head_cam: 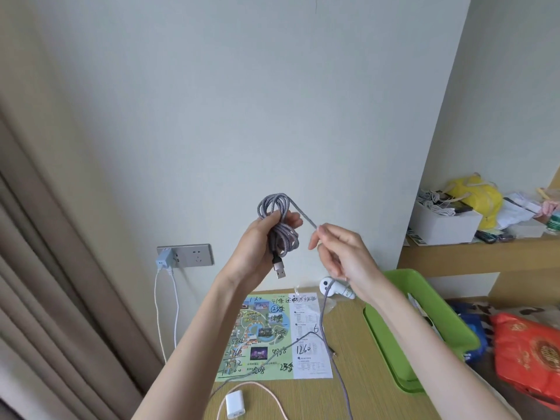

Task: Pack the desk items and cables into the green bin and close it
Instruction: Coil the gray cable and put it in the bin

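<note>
Left hand point(257, 241) is curled round the coiled grey cable point(280, 225), held above the desk point(378, 398) so the loops cannot spill; the USB plug hangs below. Right hand point(342, 250) pinches the free strand, probably tensioning the next loop. Tail trails down onto the desk. Green bin point(430, 301) is at right, seemingly open.

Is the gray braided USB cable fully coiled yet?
No, the left hand holds a coil, but loose cable trails through the right hand onto the desk.
</note>
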Demonstrator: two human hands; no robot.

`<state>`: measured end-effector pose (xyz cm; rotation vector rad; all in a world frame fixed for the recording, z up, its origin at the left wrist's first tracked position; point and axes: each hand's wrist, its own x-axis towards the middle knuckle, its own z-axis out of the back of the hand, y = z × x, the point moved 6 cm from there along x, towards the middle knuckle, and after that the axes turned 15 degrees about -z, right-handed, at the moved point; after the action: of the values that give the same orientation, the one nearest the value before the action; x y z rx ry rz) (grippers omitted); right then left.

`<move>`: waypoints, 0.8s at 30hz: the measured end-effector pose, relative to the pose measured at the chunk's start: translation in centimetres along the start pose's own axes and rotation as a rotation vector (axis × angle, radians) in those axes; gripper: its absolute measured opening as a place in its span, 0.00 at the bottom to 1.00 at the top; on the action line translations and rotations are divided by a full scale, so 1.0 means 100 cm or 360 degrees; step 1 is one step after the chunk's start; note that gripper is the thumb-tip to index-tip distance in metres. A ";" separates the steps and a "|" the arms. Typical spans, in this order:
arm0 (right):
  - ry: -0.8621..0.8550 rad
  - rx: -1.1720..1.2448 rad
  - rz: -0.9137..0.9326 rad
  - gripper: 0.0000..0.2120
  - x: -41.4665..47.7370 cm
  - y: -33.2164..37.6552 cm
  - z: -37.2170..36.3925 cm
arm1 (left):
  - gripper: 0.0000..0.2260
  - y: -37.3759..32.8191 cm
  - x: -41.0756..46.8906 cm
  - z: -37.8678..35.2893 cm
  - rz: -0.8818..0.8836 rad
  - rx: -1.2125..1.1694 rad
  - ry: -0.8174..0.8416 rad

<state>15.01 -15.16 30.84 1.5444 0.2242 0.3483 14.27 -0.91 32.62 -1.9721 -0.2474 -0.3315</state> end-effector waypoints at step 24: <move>0.0498 -0.0563 -0.0233 0.12 0.005 -0.024 -0.054 | 0.06 -0.019 -0.023 0.094 0.0026 0.1440 0.0234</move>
<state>13.76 -9.85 28.39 1.1143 0.4906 0.4856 12.60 8.34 29.77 -1.0535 -0.2306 -0.2820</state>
